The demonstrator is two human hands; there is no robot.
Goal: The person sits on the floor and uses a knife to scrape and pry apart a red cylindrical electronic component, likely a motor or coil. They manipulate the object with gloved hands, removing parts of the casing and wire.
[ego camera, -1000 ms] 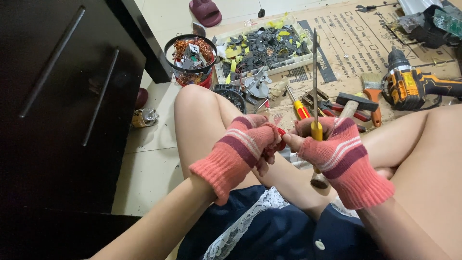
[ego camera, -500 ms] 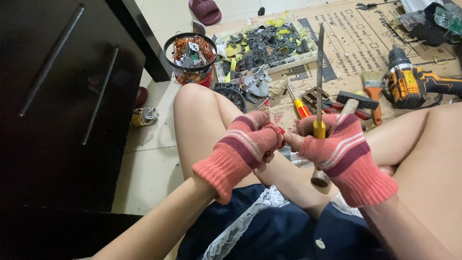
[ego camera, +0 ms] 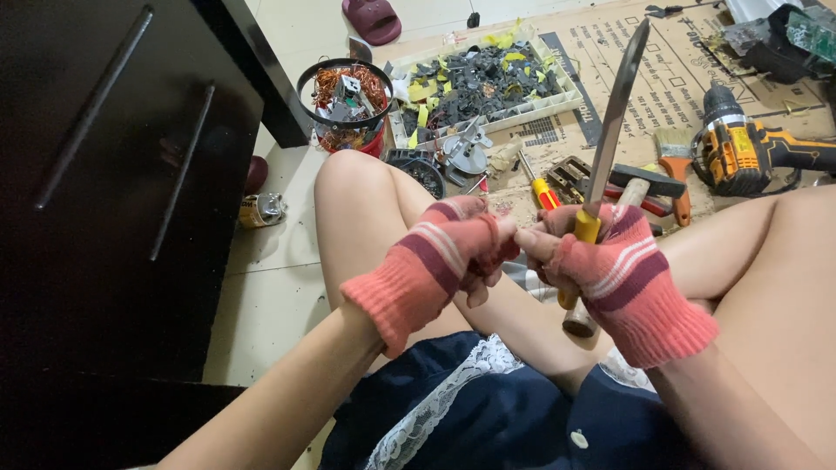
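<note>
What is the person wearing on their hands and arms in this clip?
Both the left hand and the right hand wear fingerless knit gloves, salmon pink with a band of maroon and pale stripes across the back and long ribbed cuffs over the wrists. The fingertips poke out bare. The forearms carry no sleeves, watch or jewellery that shows.

you get soft, even indoor light; the black cabinet (ego camera: 104,200) stays dark, its handles glinting, edges bend outward, and focus holds sharp.
</note>
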